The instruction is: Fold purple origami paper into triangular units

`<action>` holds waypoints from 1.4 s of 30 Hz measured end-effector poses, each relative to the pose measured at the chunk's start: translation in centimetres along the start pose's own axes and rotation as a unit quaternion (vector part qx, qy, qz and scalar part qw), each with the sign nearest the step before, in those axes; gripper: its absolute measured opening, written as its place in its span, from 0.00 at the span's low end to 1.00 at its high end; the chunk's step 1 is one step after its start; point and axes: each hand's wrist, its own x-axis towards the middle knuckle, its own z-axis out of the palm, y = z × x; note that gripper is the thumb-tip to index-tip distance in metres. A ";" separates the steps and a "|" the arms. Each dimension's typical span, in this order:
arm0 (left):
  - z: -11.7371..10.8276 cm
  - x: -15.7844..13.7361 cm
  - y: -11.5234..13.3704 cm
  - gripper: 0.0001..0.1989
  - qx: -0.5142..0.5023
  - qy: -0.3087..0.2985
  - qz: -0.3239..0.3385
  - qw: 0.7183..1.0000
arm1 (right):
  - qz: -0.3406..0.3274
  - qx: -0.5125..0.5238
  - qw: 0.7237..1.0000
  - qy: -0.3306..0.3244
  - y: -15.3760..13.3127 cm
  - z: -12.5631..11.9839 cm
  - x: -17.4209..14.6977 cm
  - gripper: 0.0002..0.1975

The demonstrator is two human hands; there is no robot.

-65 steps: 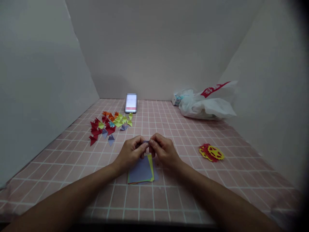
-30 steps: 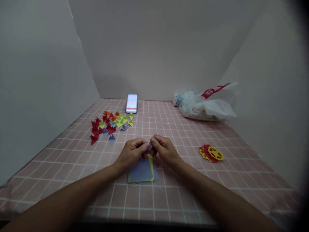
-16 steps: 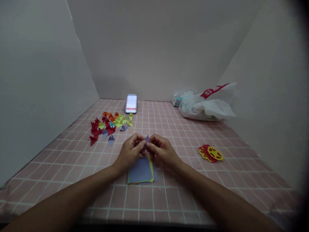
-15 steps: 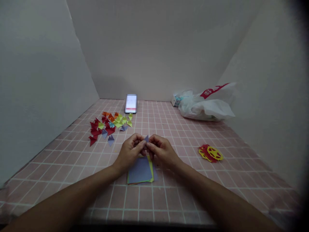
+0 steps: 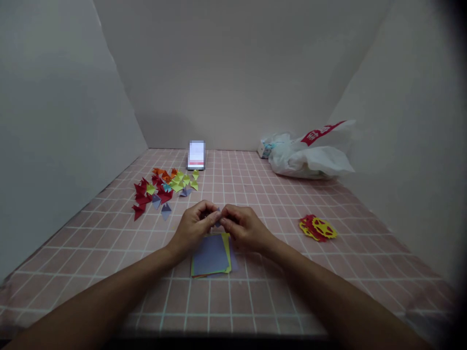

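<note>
A small folded piece of purple paper (image 5: 218, 222) is pinched between my two hands, mostly covered by the fingers. My left hand (image 5: 195, 223) grips it from the left, thumb and fingers closed. From the right, my right hand (image 5: 246, 226) closes thumb and fingertips on the same piece. Just below the hands lies a stack of square coloured paper (image 5: 209, 257), a purple sheet on top with yellow-green edges showing beneath. Several folded paper pieces in red (image 5: 138, 210), orange, yellow, blue and purple (image 5: 166, 210) are spread to the left, beyond my left hand.
A phone (image 5: 196, 155) with a lit, blurred screen stands at the back. At the back right a white plastic bag (image 5: 310, 158) lies beside a tissue box (image 5: 264, 148). Red and yellow cut-out discs (image 5: 323, 228) lie right. Walls enclose the pink tiled tabletop (image 5: 273, 301).
My right fingers have come in over the folded purple paper, whose pointed tip showed above them before and is now mostly covered. The camera view has shifted slightly.
</note>
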 end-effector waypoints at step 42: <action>0.0 -0.3 0.8 0.14 0.053 -0.104 0.003 0.993 | 0.051 0.022 0.993 0.105 -0.3 0.8 -0.7 0.17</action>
